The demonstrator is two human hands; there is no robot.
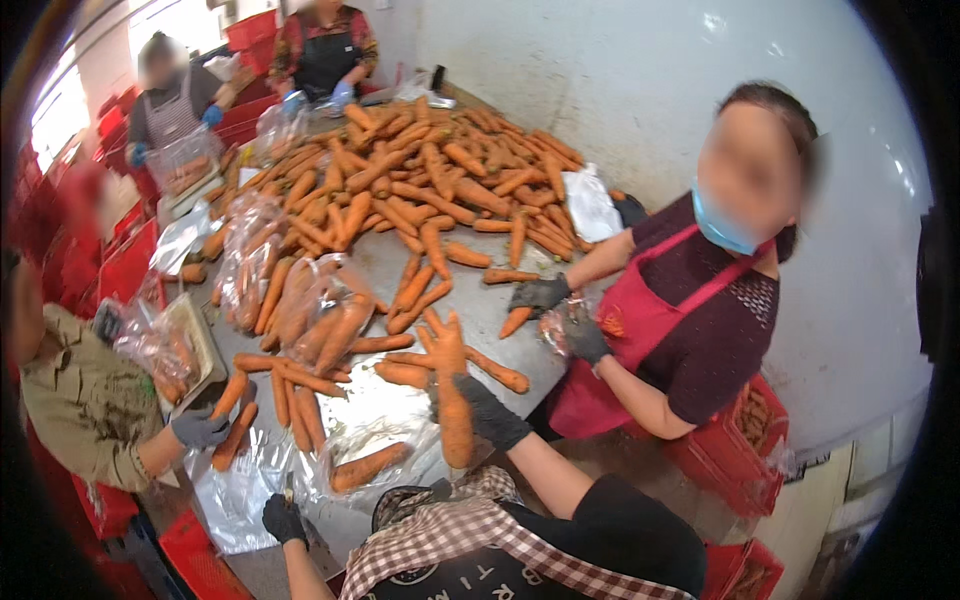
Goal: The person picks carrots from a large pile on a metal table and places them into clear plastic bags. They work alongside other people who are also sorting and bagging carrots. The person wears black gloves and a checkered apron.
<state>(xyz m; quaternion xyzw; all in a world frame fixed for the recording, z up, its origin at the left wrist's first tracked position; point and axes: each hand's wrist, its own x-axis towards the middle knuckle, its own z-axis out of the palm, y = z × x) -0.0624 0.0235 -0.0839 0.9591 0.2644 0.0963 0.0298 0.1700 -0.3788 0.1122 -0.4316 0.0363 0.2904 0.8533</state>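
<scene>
My right hand (485, 410) in a black glove grips a large carrot (457, 428) held upright over the steel table (515, 360). My left hand (283, 518), also black-gloved, is closed near the front left edge on a small thin thing I cannot make out, beside flat clear plastic bags (240, 500). Between my hands lie loose carrots (368, 467) on plastic. Just beyond are filled carrot bags (325, 310) and a big carrot pile (440, 175).
A co-worker (670, 320) at right holds a carrot and bag. Another (90, 400) at left reaches toward carrots by a tray (210, 365). Two more workers (175, 105) stand at the back. Red crates (710, 470) surround the table; a white wall (850, 300) rises at right.
</scene>
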